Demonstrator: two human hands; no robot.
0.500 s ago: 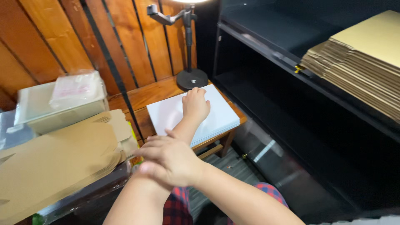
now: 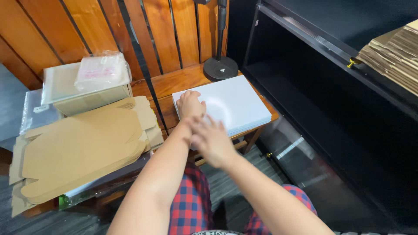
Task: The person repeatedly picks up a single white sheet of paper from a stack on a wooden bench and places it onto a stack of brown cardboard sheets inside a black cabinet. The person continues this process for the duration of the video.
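A flat white stack of paper sheets (image 2: 230,104) lies on a small wooden table (image 2: 174,85), beside a black round lamp base (image 2: 220,68). The left hand (image 2: 190,104) rests curled on the stack's near corner, seemingly pinning it down. The right hand (image 2: 212,140) hovers open and blurred, grasping nothing. Flattened brown cardboard boxes (image 2: 82,146) are piled to the left.

The stack of paper (image 2: 226,104) under the left hand (image 2: 190,105) is white, smooth and faintly glossy. It lies on a small table (image 2: 174,85) of varnished reddish wood, like the slatted wall (image 2: 87,30) behind. To the left, flat boxes (image 2: 82,143) are matt brown cardboard, and far left clear plastic bags (image 2: 102,69) shine. The lamp base (image 2: 220,68) is matt black metal. The right hand (image 2: 213,141) is blurred.
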